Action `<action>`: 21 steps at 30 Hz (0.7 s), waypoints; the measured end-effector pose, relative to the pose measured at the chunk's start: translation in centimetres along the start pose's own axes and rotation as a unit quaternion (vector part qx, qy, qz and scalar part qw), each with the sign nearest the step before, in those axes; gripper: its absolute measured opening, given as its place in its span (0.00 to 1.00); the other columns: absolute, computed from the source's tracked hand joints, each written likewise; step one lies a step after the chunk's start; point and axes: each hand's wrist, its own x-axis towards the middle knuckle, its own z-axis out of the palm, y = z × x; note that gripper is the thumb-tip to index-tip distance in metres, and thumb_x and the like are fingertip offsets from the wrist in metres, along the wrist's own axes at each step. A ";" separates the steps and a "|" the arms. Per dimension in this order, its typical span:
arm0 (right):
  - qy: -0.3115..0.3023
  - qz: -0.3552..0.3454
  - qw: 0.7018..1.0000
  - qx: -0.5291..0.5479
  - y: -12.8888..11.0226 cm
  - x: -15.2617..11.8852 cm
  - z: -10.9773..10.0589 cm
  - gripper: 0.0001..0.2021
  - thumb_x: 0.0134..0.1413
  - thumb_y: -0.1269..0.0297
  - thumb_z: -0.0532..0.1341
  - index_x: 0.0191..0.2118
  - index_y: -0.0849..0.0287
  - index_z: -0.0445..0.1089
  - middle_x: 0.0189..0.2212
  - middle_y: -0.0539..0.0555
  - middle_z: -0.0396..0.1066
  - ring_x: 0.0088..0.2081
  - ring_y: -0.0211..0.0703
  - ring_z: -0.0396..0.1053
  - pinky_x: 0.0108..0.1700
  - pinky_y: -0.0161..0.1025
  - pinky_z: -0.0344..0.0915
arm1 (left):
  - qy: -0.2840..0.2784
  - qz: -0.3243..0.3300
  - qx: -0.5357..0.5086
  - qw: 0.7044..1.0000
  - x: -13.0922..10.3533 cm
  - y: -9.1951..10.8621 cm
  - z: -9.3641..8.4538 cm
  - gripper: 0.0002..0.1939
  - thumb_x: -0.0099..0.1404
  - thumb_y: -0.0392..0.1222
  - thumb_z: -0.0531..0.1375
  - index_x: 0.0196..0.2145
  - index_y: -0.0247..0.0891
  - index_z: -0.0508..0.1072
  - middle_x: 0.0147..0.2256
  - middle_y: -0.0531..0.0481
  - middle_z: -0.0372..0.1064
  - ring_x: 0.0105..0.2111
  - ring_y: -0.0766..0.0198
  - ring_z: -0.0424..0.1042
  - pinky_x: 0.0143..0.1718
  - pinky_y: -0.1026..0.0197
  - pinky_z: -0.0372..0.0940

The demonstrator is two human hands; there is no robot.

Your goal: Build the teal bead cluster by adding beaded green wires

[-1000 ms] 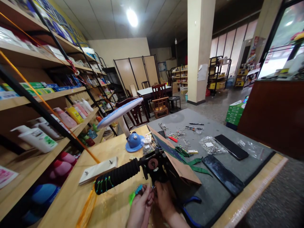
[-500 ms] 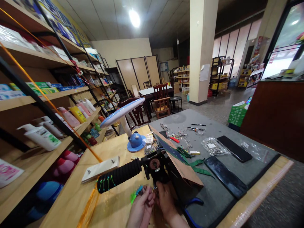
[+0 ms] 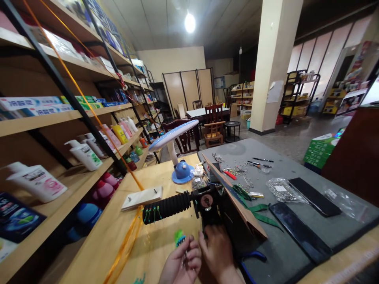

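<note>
My left hand [image 3: 182,258] is closed in a pinch at the bottom middle. From its fingertips sticks a small bright green and blue bundle [image 3: 179,238], too small to make out fully. Close beside it, my right hand [image 3: 218,250] bends its fingers in at the lower part of a black device with a round dial [image 3: 206,201]; what they grip is hidden. Left of the device extends a black ribbed foam roller [image 3: 167,208], with several green-blue knotted threads at its end. Orange strands [image 3: 127,240] hang by the roller.
A cardboard panel [image 3: 251,223] slants beside the device. On the grey mat lie two phones [image 3: 300,232], a bag of small metal pieces [image 3: 282,190], green ribbon [image 3: 262,207] and blue-handled pliers [image 3: 251,256]. A blue lamp [image 3: 182,172] stands behind; stocked shelves line the left.
The view has swung left, so things sit farther right. My right hand has shifted up against the device and my hands are slightly farther apart. The green and blue bundle stays at my left hand.
</note>
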 end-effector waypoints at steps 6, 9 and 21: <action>-0.039 0.008 0.995 -0.089 0.0 -0.3 0.2 0.10 0.63 0.62 0.58 0.36 0.58 0.77 0.38 0.61 0.77 0.43 0.58 0.72 0.46 0.48 0.61 | -0.035 -0.048 -0.043 0.997 -0.4 0.5 -0.8 0.10 0.59 0.25 0.64 0.31 0.34 0.67 0.25 0.55 0.60 0.18 0.74 0.58 0.18 0.71 0.51; -0.066 0.022 0.992 -0.107 -0.1 -0.1 0.0 0.11 0.64 0.62 0.58 0.39 0.59 0.77 0.41 0.63 0.77 0.47 0.60 0.71 0.47 0.49 0.61 | -0.044 -0.051 -0.042 0.997 -0.6 0.7 -1.0 0.12 0.57 0.25 0.65 0.30 0.36 0.66 0.25 0.57 0.58 0.18 0.74 0.58 0.18 0.71 0.50; -0.017 -0.011 0.993 -0.118 0.7 -0.2 0.0 0.06 0.58 0.65 0.63 0.38 0.59 0.76 0.39 0.63 0.77 0.45 0.61 0.69 0.45 0.51 0.60 | -0.066 0.038 0.063 0.995 -3.9 0.8 -1.1 0.15 0.49 0.29 0.74 0.29 0.31 0.71 0.26 0.55 0.61 0.20 0.76 0.58 0.19 0.73 0.53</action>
